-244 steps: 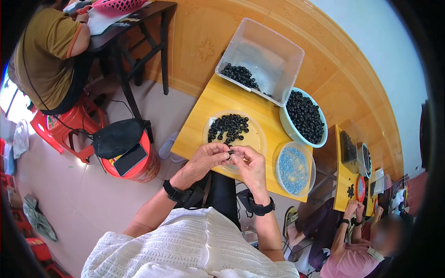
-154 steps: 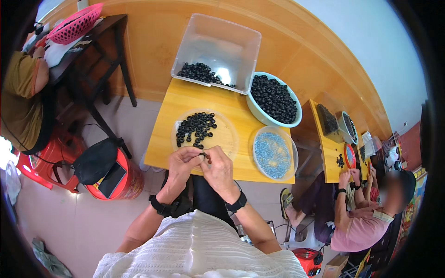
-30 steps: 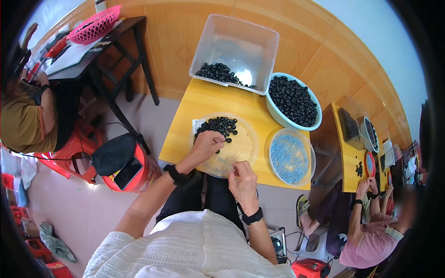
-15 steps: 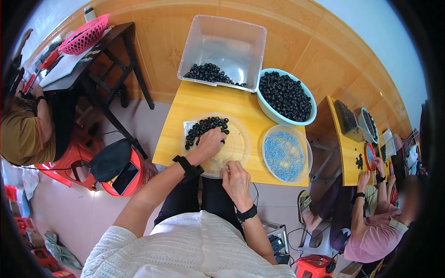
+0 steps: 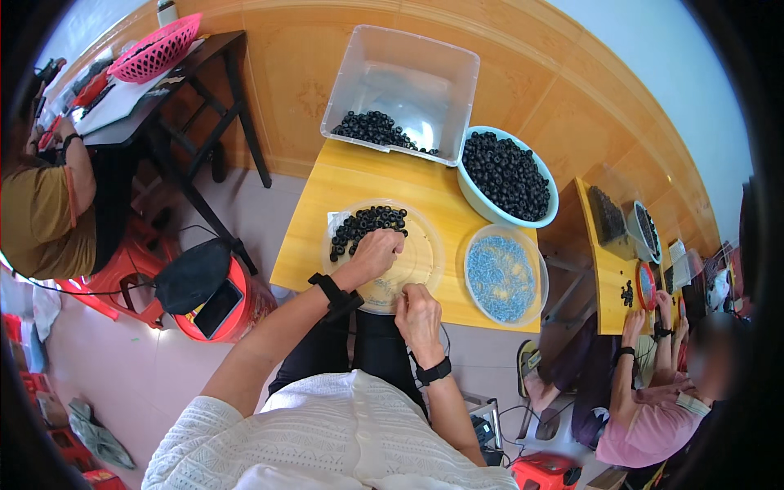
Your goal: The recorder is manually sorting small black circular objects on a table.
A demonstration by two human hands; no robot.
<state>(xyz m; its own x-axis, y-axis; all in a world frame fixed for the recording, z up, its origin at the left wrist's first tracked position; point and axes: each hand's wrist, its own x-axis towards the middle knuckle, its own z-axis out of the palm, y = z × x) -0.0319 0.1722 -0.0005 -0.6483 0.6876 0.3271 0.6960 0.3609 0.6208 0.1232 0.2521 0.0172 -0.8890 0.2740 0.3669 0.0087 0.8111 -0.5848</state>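
Curling at the near rim of the clear tray [image 5: 423, 243], the right hand [image 5: 420, 314] has its fingers drawn in; whether they pinch anything I cannot tell. The left hand [image 5: 377, 251] reaches over the tray, back upward, hiding its own fingertips, so its grip cannot be told either. Just past it, black rings [image 5: 367, 222] lie heaped in the tray's far left part; they look squat, with no clear long axis, their holes facing mixed ways. Good practice here, I judge, is to take one ring from the heap's edge, lightly by its outer wall, leaving the hole clear and turning it toward the right hand. Right of the tray, on the worktop [image 5: 425, 181], sits a dish [image 5: 541, 282] of slim blue pieces [image 5: 502, 273] at mixed angles. Beyond the tray and rightward, a pale blue basin [image 5: 475, 191] holds more rings; straight beyond the tray, a clear bin [image 5: 400, 69] holds others.
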